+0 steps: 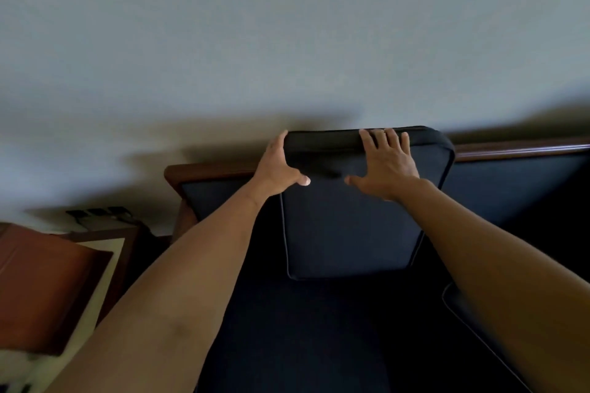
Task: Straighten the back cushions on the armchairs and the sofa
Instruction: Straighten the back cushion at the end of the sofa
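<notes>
Two bare arms stretched forward over a dark blue seat (297,338). Left hand (281,166) clamped on the top left corner of the back cushion (351,226), thumb in front, fingers hidden behind. Right hand (388,163) spread flat against the cushion's upper face, fingertips curled over the top edge. Cushion upright, leaning on the wooden sofa frame (517,150) near a pale wall (287,25). Side table (105,246) at left.
</notes>
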### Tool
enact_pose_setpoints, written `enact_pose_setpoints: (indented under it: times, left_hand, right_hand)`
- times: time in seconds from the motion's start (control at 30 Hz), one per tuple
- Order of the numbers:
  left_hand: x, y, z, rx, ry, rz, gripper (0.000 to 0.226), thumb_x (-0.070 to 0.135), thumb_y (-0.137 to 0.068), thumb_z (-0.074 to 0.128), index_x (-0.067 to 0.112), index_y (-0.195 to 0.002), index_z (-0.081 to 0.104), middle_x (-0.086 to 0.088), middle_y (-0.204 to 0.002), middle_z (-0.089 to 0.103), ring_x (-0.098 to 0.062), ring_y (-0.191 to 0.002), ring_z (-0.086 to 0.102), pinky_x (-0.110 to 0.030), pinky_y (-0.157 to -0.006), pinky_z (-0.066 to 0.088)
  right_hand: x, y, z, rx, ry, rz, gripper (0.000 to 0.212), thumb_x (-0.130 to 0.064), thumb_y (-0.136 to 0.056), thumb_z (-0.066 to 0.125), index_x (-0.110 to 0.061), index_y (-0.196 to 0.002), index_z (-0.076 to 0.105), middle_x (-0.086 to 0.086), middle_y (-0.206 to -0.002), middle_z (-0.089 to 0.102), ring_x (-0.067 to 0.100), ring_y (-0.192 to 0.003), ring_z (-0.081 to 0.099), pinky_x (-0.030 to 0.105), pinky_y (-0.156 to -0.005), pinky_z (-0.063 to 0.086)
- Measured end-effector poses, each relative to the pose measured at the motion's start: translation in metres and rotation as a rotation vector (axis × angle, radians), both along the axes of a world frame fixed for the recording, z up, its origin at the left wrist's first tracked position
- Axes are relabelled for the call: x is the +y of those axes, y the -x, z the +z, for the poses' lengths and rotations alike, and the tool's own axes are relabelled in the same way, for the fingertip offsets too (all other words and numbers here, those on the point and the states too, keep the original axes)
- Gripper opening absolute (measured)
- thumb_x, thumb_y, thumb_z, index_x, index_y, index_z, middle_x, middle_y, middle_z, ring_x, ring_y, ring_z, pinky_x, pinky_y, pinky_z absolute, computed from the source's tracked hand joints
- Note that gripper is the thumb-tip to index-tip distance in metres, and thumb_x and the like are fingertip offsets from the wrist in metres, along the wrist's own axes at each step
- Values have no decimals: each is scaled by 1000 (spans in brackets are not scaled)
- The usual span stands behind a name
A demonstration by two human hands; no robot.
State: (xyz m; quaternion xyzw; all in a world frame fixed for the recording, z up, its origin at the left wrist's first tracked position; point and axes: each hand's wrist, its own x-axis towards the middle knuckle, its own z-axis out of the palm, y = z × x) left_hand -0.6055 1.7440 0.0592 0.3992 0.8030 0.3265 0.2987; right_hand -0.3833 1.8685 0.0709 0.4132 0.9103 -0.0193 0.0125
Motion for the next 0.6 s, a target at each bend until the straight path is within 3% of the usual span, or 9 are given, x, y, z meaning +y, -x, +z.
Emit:
enact_pose_setpoints:
  times: [0.17,0.27,0.33,0.43,0.5,0.53,0.6]
  left_hand:
    - [-19,-9,-10,-164,-89,81,135,5,-49,103,22,-163,33,-5,-159,40,-28,-147,43,-51,-121,43]
    - [-44,-17,-21,-218,-119,63,125,19,-35,102,31,-145,43,-2,-141,54,-26,-132,57,-54,-111,53]
    - [-64,-29,-21,-275,-130,56,116,10,-40,101,34,-138,44,-4,-130,62,-24,-121,65,-55,-101,60]
    - [-90,-48,-22,-301,-161,45,112,-6,-53,99,34,-140,41,-4,-128,62,-23,-118,66,-49,-96,63]
    - [-104,-61,-21,-285,-176,30,113,-7,-57,99,35,-142,38,-2,-130,59,-20,-120,63,-39,-93,61]
    - [-111,-67,-20,-274,-183,26,113,-7,-58,99,34,-144,38,-2,-131,58,-19,-121,62,-35,-91,59]
    - [-128,-81,-23,-238,-197,41,110,-6,-58,99,29,-144,40,-1,-131,58,-16,-121,61,-26,-87,57]
  right_hand:
    - [-25,-13,-1,13,-125,-20,142,-89,-62,66,-9,-165,11,18,-147,40,45,-140,31,58,-125,13]
    - [-41,-26,8,-21,-131,-17,146,-93,-50,71,-7,-160,28,17,-138,44,41,-128,41,52,-116,29]
    - [-52,-37,16,-35,-131,8,141,-95,-46,71,-10,-153,39,16,-136,44,38,-123,42,51,-110,33]
    - [-73,-55,16,7,-95,32,135,-92,-42,76,-11,-147,47,17,-138,41,42,-136,32,56,-114,28]
    - [-86,-66,14,20,-80,57,133,-88,-44,79,-9,-145,46,18,-154,37,42,-155,15,61,-122,17]
    - [-93,-71,14,-1,-64,72,132,-86,-46,81,-8,-146,44,16,-159,37,40,-157,15,62,-124,12]
    - [-107,-83,16,4,-47,90,127,-83,-47,83,-9,-142,45,12,-149,51,35,-149,36,62,-125,14]
